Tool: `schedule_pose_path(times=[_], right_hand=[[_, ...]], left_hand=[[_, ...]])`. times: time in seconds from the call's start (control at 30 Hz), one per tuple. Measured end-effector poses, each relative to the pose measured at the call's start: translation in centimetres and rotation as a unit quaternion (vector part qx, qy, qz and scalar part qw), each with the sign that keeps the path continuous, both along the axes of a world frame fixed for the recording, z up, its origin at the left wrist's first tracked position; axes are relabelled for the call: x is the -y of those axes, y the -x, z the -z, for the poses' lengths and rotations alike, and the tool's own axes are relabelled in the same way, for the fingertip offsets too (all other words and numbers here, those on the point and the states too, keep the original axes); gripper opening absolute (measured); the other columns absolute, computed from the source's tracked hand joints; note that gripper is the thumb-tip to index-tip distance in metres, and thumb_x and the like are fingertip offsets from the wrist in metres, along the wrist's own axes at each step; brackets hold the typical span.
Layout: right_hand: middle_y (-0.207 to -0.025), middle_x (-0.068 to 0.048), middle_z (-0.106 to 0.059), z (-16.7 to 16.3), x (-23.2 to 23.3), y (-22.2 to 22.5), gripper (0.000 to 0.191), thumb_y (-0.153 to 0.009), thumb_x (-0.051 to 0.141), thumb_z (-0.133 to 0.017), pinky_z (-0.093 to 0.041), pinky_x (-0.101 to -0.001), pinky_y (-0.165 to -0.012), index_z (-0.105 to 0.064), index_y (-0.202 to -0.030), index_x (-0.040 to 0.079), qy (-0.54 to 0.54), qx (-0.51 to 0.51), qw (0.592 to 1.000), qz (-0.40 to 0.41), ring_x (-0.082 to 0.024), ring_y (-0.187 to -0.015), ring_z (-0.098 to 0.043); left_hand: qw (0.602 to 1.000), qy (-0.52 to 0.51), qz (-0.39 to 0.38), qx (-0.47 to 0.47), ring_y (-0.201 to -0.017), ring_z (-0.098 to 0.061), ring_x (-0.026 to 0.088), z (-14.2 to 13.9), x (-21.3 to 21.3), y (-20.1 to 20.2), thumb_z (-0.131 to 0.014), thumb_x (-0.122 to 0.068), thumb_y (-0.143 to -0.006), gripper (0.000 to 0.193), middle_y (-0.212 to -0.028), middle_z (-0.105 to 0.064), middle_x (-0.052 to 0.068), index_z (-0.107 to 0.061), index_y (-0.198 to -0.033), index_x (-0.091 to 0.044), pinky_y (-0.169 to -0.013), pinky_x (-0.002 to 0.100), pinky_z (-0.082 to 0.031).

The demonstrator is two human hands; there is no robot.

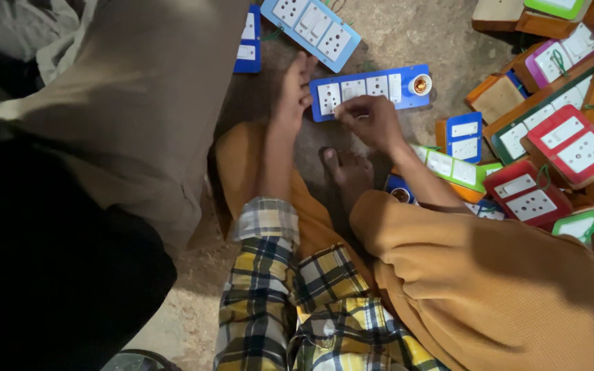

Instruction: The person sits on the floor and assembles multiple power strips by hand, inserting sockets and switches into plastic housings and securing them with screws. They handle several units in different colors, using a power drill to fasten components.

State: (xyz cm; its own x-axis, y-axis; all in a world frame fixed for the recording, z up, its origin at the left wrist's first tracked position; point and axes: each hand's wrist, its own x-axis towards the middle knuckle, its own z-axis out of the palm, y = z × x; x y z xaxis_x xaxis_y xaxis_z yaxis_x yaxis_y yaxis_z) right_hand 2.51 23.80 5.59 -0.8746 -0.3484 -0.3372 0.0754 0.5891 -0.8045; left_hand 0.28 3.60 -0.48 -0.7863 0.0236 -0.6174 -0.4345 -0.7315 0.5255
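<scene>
The long blue rectangular switchboard with white sockets (369, 91) lies flat on the dirt floor (407, 34), left hand (295, 93) pressing its end open-palmed, right hand (369, 118) pinched closed at its front edge; judged rigid, light, best gripped by the long edges.
</scene>
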Motion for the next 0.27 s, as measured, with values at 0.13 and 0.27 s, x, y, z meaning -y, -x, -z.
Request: schedule_pose_path(times=[0.13, 0.27], right_hand=[[-0.092, -0.012, -0.077, 0.9, 0.3, -0.7, 0.02, -0.091, 0.02, -0.08, -0.058, -0.0319, -0.072, -0.079, -0.102, 0.004, -0.055, -0.1, 0.993, -0.024, -0.017, -0.078, -0.073], [-0.086, -0.015, -0.075, 2.5, -0.3, -2.0, 0.021, -0.092, 0.023, -0.083, -0.055, -0.0358, -0.066, -0.079, -0.096, 0.003, -0.092, -0.155, 0.984, -0.007, -0.022, -0.071, -0.07]], left_hand=[[0.961, 0.268, 0.016, -0.069, -0.072, -0.057, 0.013, 0.6, -1.1, -0.5, -0.074, -0.035, -0.1, 0.04, -0.089, -0.067, 0.007, -0.079, -0.114, 0.002, -0.062, 0.032, -0.044], [0.88, 0.44, 0.043, -0.175, -0.088, -0.069, 0.02, 1.0, -2.0, -1.5, -0.078, -0.033, -0.095, 0.037, -0.101, -0.076, 0.01, -0.072, -0.116, -0.004, -0.078, 0.038, -0.057]])
